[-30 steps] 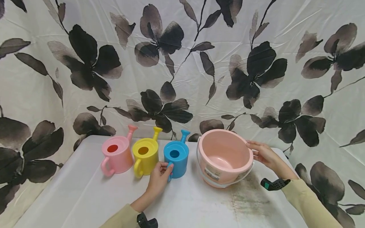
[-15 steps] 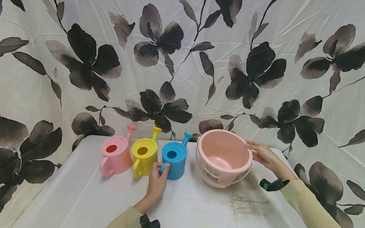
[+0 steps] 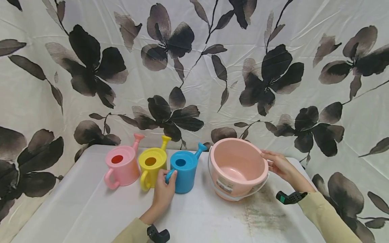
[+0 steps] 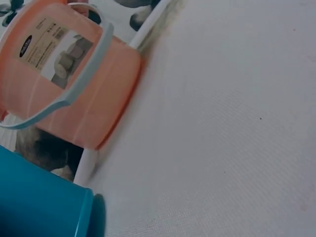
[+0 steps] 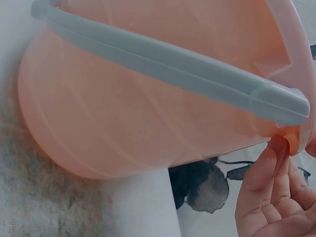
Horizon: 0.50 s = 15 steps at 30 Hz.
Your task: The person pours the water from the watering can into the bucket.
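Note:
My left hand [image 3: 164,190] grips the handle of a blue watering can [image 3: 186,175], its spout pointing back and right. Part of that blue can shows at the lower left of the left wrist view. Right of it stands a light pink bucket [image 3: 225,185] with a pale grey handle [image 5: 173,64] hanging down its front. My right hand [image 3: 281,167] holds the bucket's right rim, and in the right wrist view its fingers [image 5: 256,173] reach up beneath the lip. A yellow watering can [image 3: 158,153] stands close to the left hand, and left of that a pink watering can [image 3: 129,170].
A white cloth covers the table [image 3: 91,209], with a brownish-green stain [image 3: 264,216] in front of the bucket. A white curtain [image 3: 225,98] with dark flowers hangs behind the table. A printed label [image 4: 59,49] is on the bucket's side.
My left hand has moved the blue watering can left, closer to the yellow one, and its spout has turned further right. The right hand and bucket stay in place.

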### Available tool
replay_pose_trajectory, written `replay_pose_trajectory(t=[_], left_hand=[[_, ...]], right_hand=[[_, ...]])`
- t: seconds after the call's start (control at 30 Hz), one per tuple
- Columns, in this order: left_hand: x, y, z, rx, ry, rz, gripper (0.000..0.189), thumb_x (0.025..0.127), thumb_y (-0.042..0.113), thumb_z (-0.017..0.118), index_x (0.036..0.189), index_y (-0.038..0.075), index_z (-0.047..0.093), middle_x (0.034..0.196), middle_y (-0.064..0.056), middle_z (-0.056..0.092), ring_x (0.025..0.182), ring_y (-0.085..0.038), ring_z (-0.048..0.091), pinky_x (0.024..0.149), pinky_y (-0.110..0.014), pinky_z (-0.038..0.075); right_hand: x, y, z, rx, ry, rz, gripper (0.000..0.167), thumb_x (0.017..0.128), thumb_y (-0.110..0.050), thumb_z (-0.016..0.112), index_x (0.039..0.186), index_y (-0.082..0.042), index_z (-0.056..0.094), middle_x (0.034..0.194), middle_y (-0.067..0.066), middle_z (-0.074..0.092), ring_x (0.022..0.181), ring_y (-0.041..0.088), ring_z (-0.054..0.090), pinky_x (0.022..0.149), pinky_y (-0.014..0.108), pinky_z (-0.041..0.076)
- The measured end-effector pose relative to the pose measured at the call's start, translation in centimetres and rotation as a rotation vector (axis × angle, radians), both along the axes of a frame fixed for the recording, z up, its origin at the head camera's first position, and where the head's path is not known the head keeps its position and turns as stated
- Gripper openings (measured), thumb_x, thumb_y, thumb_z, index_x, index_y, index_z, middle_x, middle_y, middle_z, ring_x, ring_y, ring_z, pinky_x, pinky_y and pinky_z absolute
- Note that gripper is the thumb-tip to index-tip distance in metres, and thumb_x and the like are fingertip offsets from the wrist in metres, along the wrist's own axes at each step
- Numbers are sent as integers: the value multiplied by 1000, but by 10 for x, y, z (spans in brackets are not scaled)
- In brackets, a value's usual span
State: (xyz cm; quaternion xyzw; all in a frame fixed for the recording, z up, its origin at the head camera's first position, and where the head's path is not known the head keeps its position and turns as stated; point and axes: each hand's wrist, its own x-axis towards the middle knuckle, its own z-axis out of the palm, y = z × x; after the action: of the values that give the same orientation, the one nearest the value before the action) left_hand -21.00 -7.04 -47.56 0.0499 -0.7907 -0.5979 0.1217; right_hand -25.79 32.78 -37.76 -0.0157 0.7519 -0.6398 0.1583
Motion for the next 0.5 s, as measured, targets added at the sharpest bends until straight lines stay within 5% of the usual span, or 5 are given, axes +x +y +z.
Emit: replay_pose_trajectory(t=[0.27,0.5], left_hand=[[5,-4,10,-3,-20,42,29,98,31,55,107,4,47,77,-5,42,79,-17,46,66,-15,41],[9,-7,7,41,6,17,25,97,27,56,103,4,45,73,-4,39,72,-15,45,62,-16,38]], right_hand=[[-4,-3,1,-24,-37,-25,71,101,-26,48,149,9,10,101,-21,56,92,-5,60,80,16,52],[-2,-1,-1,-49,-6,-15,69,102,-23,47,149,11,10,103,-21,57,93,-4,61,79,16,52]])
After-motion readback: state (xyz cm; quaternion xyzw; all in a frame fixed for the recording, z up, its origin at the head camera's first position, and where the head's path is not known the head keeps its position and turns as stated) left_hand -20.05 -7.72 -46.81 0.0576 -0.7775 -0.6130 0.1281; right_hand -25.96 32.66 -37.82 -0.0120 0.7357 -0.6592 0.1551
